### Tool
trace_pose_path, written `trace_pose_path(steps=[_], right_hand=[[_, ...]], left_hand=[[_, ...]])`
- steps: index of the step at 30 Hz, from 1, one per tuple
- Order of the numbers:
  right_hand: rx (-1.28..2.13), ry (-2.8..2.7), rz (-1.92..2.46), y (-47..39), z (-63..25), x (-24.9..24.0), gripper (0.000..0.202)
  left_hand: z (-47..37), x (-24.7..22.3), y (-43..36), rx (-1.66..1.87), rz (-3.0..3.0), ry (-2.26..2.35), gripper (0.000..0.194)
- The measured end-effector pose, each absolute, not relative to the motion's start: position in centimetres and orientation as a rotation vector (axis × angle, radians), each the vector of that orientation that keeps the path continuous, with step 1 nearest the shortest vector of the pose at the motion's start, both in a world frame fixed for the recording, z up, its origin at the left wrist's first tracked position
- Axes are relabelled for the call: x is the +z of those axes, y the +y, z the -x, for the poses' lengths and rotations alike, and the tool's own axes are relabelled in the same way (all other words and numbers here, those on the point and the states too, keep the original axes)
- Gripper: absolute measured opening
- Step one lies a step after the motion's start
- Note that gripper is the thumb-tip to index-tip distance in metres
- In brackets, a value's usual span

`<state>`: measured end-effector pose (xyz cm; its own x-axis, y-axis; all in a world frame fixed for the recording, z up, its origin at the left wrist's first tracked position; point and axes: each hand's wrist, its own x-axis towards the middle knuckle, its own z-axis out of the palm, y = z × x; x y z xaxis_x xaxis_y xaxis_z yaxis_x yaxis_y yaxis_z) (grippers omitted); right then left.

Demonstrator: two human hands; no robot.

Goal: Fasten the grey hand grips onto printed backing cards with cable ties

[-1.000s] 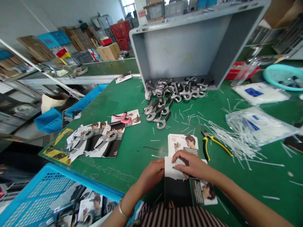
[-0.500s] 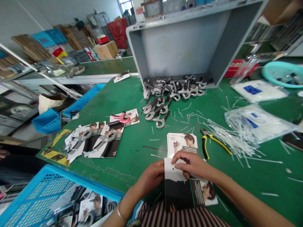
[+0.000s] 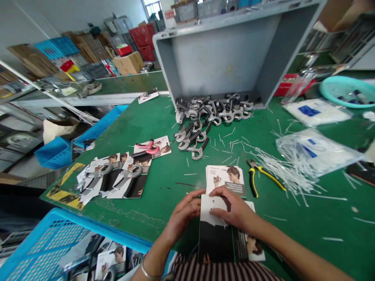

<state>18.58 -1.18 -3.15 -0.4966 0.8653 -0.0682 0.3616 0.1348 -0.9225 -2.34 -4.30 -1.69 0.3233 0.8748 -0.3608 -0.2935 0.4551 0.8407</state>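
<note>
Head view: right hand (image 3: 234, 210), grip parted wide, rests over the white-topped card (image 3: 216, 242) at the bench's (image 3: 164, 183) near side; left hand (image 3: 184, 212) (I cannot tell its grip) adjoins the card's left edge. Positioning seems underway; next calls for steadiness.

"ADJUSTABLE GRIP STRENGTHENER" on a card (image 3: 225, 180)
</note>
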Motion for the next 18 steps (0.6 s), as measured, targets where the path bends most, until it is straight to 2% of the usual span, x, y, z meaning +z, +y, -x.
trace_pose_path(steps=[6, 18], right_hand=[[1.208, -2.020, 1.095, -2.5, -18.1, -3.7, 0.037], [1.207, -2.008, 1.104, -3.3, -17.9, -3.5, 0.039]], left_hand=[[1.6, -1.4, -3.9, 0.811, -0.896, 1.213, 0.035], [1.3, -1.0, -4.8, 0.837, -0.881, 1.187, 0.040]])
